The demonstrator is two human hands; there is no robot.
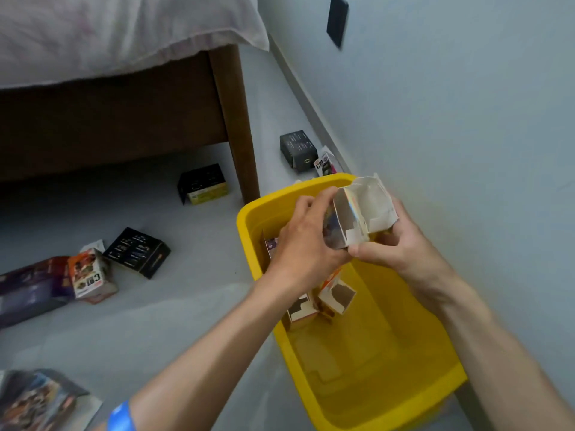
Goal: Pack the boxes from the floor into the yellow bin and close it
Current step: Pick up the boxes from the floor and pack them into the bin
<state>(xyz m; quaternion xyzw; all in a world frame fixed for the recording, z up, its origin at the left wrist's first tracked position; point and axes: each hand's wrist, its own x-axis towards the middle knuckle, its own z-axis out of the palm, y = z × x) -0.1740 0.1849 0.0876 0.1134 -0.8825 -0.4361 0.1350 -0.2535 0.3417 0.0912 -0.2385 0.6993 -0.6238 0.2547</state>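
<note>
Over the far end of the yellow bin (249, 219), the left hand (306, 241) and right hand (395, 247) both grip a pale opened box (357, 213) between them, left fingers curled round its left side, right thumb pinching its near edge.

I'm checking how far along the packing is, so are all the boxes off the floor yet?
No, several boxes still lie on the floor, such as the black box and the black and yellow box by the bed leg.

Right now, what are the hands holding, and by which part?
Both hold one small opened box above the yellow bin: left hand on its left side, right hand at its lower right edge.
</note>
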